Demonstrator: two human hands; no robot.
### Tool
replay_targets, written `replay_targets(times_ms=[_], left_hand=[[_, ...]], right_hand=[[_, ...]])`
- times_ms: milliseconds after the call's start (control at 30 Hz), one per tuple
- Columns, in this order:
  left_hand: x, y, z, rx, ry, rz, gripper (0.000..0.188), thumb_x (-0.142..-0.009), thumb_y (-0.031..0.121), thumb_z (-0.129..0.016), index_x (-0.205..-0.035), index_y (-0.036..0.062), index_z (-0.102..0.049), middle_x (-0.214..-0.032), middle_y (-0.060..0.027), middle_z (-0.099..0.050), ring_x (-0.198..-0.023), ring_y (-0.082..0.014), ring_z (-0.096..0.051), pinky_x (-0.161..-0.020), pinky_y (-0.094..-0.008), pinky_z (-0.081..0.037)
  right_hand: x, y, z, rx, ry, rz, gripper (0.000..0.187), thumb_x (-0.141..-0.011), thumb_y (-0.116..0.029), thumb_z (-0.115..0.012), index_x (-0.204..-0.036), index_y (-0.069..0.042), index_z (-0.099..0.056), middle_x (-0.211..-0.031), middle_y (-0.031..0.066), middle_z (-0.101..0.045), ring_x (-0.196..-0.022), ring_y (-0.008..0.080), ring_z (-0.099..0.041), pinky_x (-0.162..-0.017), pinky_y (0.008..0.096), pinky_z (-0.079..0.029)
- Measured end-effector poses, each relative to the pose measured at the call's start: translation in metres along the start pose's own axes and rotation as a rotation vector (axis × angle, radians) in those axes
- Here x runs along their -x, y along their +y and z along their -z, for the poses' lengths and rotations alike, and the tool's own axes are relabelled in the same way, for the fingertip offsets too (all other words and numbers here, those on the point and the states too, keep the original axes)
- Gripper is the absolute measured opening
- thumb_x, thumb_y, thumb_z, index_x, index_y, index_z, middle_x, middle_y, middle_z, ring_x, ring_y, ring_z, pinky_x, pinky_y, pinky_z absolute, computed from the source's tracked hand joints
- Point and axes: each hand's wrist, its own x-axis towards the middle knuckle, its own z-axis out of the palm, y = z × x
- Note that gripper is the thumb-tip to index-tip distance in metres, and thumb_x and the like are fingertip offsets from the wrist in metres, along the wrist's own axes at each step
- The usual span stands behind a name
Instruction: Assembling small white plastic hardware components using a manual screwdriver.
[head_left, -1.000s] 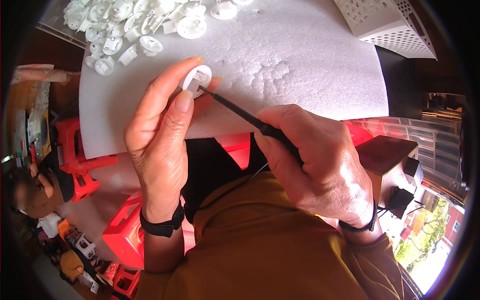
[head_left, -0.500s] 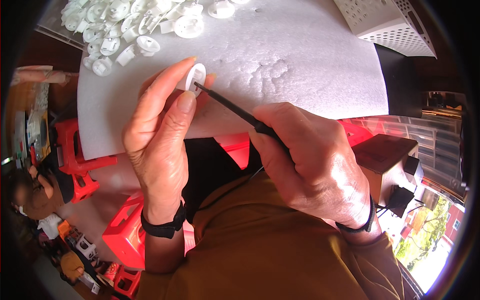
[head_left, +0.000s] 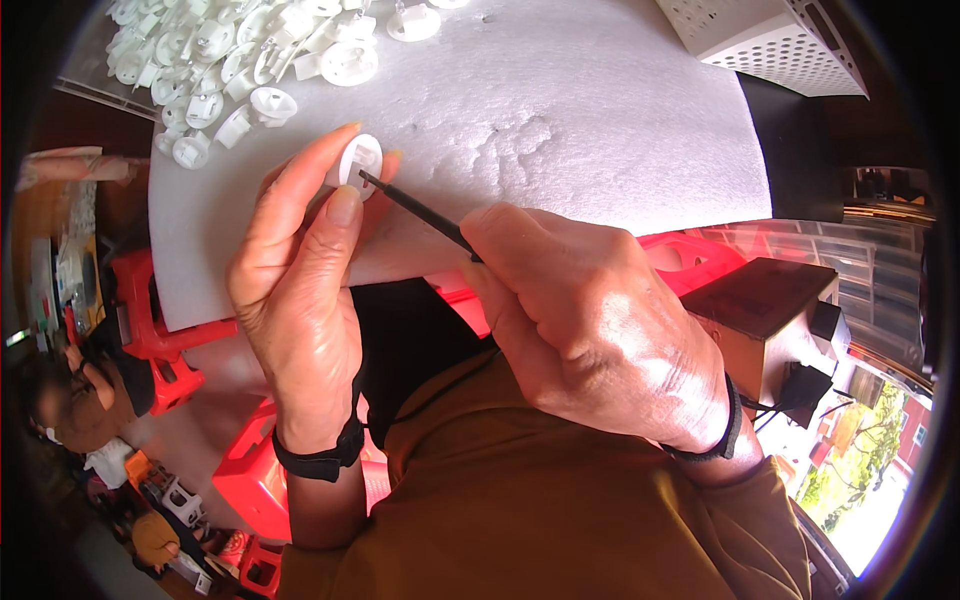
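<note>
Between the thumb and fingers of my left hand (head_left: 305, 265) is a small round white plastic part (head_left: 362, 158), tilted with its disc face toward my right. A recess shows in that face. My right hand (head_left: 590, 320) is closed round a thin black screwdriver (head_left: 420, 215), its handle mostly hidden in the palm. The screwdriver's tip meets the lower middle of the disc face; how deep it goes in I cannot tell. Beyond my left hand a heap of similar white plastic parts (head_left: 230, 50) lies at the far left, a few of them loose at its near edge.
White foam sheeting (head_left: 600, 130) covers the table. A perforated white basket (head_left: 775, 60) stands at the far right. Red plastic stools (head_left: 250, 470) are below and left of the table. A brown-topped box (head_left: 765, 290) sits at the right. Another person (head_left: 90, 400) is at the far left.
Both hands, with the white part and the screwdriver, appear slightly further left. The whole view has shifted a little too. The screwdriver's tip stays at the disc face.
</note>
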Motion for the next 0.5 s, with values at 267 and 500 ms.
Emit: replay_targets(times_ms=[267, 500], left_hand=[[0.0005, 0.0011, -0.0023, 0.008, 0.005, 0.016, 0.028, -0.092, 0.000, -0.053, -0.120, -0.0048, -0.057, -0.111, -0.0087, -0.060, -0.103, -0.0202, -0.061, -0.094, -0.0305, -0.046], [0.0013, 0.0000, -0.0002, 0.015, 0.020, 0.044, 0.027, -0.092, 0.001, -0.054, -0.119, -0.0054, -0.058, -0.109, -0.0100, -0.061, -0.102, -0.0201, -0.061, -0.093, -0.0306, -0.046]], right_hand=[[-0.0002, -0.0023, -0.0009, 0.114, 0.039, 0.072, 0.015, -0.077, 0.004, -0.060, -0.086, -0.002, -0.049, -0.072, 0.0157, -0.053, -0.065, 0.0388, -0.058, -0.052, 0.0427, -0.046], [-0.0030, -0.0054, -0.0046, 0.208, 0.082, 0.124, 0.014, -0.079, -0.001, -0.061, -0.087, -0.004, -0.050, -0.073, 0.0138, -0.054, -0.063, 0.0362, -0.060, -0.050, 0.0423, -0.047]])
